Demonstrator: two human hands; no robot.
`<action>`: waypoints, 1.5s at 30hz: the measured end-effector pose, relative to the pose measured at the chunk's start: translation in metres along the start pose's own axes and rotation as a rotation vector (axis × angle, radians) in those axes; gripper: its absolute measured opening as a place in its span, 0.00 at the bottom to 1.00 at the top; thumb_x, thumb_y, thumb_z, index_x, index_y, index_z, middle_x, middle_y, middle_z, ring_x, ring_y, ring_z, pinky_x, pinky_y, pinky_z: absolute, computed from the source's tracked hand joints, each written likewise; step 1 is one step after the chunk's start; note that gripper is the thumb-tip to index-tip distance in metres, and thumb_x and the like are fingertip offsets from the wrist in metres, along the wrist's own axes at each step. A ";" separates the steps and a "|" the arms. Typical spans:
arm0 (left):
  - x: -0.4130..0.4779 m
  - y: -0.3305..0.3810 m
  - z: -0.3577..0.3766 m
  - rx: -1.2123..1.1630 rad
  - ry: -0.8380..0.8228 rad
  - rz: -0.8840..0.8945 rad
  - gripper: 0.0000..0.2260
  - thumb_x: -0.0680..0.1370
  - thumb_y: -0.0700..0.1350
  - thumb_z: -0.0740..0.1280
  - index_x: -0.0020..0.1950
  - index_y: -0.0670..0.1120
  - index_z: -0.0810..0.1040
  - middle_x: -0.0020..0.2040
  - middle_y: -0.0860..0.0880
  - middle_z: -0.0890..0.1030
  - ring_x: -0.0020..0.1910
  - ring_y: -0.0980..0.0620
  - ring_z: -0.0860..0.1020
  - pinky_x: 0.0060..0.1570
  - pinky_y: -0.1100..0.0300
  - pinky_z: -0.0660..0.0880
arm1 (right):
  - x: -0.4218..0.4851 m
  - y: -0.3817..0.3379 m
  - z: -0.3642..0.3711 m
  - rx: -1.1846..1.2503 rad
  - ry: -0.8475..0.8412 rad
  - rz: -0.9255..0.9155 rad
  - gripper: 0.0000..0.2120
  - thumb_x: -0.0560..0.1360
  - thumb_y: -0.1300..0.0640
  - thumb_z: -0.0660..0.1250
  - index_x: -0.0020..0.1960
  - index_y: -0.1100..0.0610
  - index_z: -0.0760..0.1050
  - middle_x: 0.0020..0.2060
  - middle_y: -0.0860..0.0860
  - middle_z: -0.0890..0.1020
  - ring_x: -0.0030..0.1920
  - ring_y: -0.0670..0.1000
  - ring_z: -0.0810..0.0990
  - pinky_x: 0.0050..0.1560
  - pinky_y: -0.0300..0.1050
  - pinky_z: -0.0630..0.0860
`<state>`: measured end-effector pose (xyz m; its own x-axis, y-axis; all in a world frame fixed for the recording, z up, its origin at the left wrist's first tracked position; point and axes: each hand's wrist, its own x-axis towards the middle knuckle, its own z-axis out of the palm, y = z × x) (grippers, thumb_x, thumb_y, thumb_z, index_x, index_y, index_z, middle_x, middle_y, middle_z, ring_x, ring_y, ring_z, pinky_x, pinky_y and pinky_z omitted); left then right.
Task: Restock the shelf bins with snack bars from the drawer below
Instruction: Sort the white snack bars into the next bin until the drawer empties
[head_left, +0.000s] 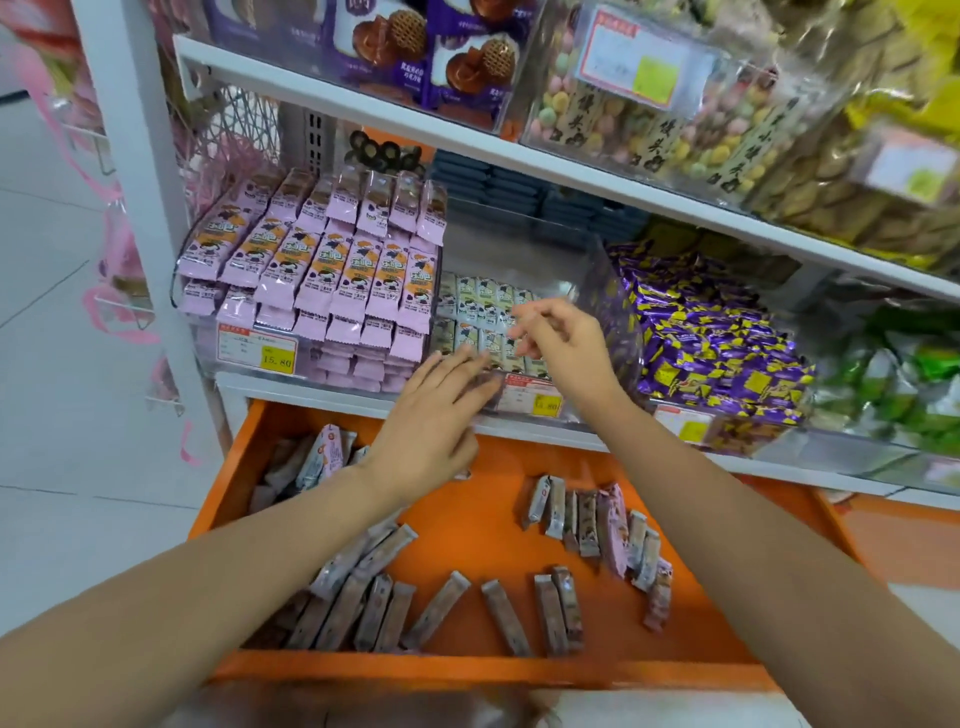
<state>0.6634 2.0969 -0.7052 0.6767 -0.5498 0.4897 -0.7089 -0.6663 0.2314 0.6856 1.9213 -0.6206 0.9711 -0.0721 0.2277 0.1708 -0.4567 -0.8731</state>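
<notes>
Orange drawer (236, 467): snack bars (371, 610) lie loose; probably light, stiffish, slick-wrapped, best pinched mid-length. Left grip (423, 421): fingers straight, empty, at the bin front. Right grip (563, 345): loosely spread, empty, over the middle bin (592, 280).

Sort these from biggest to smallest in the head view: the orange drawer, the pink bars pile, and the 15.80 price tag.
1. drawer: clearly largest, though it is also nearest the camera.
2. pink bars pile.
3. price tag: smallest.
</notes>
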 end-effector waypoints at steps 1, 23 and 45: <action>-0.003 0.005 -0.001 -0.009 0.032 0.010 0.23 0.73 0.45 0.58 0.67 0.45 0.75 0.69 0.45 0.73 0.71 0.44 0.67 0.71 0.50 0.59 | -0.013 -0.007 -0.001 0.038 -0.035 -0.026 0.07 0.80 0.64 0.61 0.52 0.62 0.78 0.39 0.55 0.82 0.33 0.44 0.78 0.37 0.36 0.75; -0.091 -0.020 0.178 -0.226 -1.292 -0.115 0.19 0.83 0.45 0.59 0.74 0.49 0.67 0.69 0.44 0.72 0.66 0.45 0.71 0.56 0.60 0.67 | -0.099 0.227 0.041 -0.601 -1.154 0.588 0.18 0.83 0.52 0.59 0.70 0.56 0.70 0.67 0.54 0.74 0.66 0.56 0.73 0.56 0.42 0.70; -0.091 -0.027 0.200 -0.433 -0.917 -0.584 0.14 0.75 0.48 0.72 0.44 0.49 0.66 0.41 0.48 0.74 0.41 0.46 0.74 0.34 0.58 0.65 | -0.116 0.275 0.035 -0.303 -0.681 0.706 0.21 0.74 0.53 0.74 0.55 0.52 0.62 0.48 0.56 0.75 0.46 0.55 0.78 0.42 0.49 0.76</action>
<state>0.6609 2.0638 -0.9244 0.6865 -0.4922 -0.5351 -0.1313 -0.8078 0.5747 0.6258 1.8347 -0.9025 0.7387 0.0644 -0.6710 -0.4337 -0.7167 -0.5462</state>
